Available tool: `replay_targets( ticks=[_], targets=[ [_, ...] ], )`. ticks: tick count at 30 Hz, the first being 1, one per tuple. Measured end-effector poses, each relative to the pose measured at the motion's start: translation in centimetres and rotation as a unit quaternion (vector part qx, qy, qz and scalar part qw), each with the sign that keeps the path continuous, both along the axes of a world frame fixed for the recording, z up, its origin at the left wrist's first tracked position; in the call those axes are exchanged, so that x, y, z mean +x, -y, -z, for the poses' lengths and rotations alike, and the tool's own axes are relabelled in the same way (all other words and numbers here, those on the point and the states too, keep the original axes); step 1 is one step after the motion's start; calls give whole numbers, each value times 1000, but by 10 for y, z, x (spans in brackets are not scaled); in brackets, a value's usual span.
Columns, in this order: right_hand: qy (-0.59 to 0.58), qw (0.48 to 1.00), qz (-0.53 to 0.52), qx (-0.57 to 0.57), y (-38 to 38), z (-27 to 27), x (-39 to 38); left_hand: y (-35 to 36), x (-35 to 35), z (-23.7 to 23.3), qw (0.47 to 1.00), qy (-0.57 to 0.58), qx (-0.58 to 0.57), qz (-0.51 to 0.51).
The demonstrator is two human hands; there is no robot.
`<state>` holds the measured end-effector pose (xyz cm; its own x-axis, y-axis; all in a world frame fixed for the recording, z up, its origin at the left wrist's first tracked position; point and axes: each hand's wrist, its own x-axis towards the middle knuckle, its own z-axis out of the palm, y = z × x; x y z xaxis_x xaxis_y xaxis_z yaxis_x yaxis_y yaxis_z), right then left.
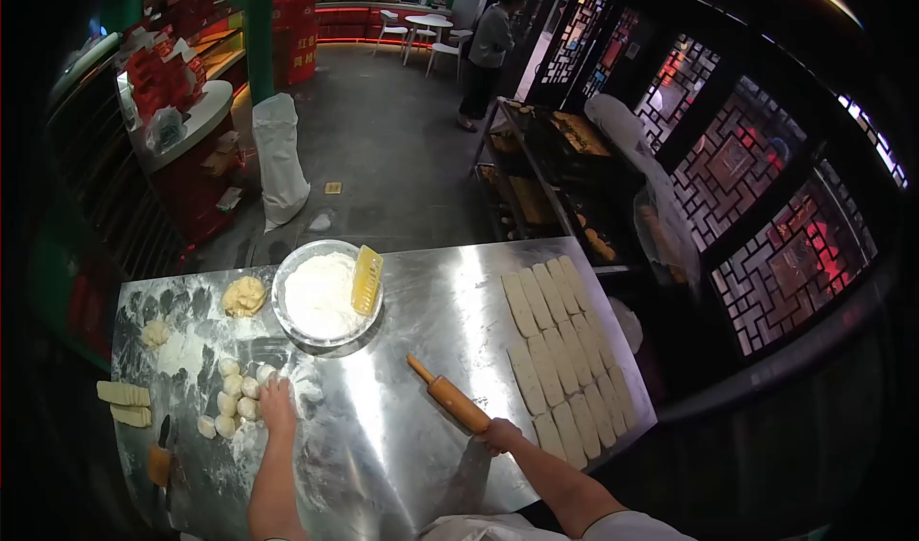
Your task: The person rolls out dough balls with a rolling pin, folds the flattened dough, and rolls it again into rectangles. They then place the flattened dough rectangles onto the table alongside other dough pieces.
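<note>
Wooden rolling pin (450, 399) handle hidden inside right hand (501, 436).

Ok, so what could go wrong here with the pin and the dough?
The right hand grips the pin by one end only, so it may swing into the strips lying near the table edge. The scraper leans on the bowl rim and could tip into the flour.

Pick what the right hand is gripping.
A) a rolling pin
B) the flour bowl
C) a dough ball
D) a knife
A: the right hand closes around the near end of the rolling pin on the metal table; the left hand touches the dough balls.
</note>
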<state>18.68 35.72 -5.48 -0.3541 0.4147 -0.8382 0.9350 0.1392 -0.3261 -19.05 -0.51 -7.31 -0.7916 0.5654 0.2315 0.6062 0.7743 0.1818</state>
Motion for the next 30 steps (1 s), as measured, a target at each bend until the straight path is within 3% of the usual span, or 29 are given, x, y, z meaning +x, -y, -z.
replay_targets(
  ticks=[6,8,14,17,20,21,22,24,26,28,30],
  targets=[
    [-11,1000,12,-13,-3,3,-1,10,11,-7,999,16,-28,14],
    [-9,1000,-5,-11,-7,11,-1,5,40,-31,989,147,2,-1],
    [-19,1000,-18,-14,-3,-7,-4,-2,67,-41,991,136,-19,2],
    [-22,999,-28,-6,-5,-9,-2,8,36,9,996,77,37,2],
    [-33,999,-25,-4,-6,5,1,16,12,33,995,63,53,-65],
    [-37,999,-14,-10,-7,10,2,16,12,37,997,26,52,-45],
    [-37,999,-11,-11,-7,12,2,9,20,22,997,26,51,-42],
    [-26,999,-22,-14,-8,14,1,-5,49,-16,983,175,62,14],
    [-28,999,-15,-13,-8,18,1,-14,83,-41,982,173,78,17],
    [-31,999,-6,-11,-7,11,0,-10,94,-38,980,172,94,21],
    [-34,999,-11,-5,-4,-3,-1,12,99,-20,968,130,166,-138]
  ],
)
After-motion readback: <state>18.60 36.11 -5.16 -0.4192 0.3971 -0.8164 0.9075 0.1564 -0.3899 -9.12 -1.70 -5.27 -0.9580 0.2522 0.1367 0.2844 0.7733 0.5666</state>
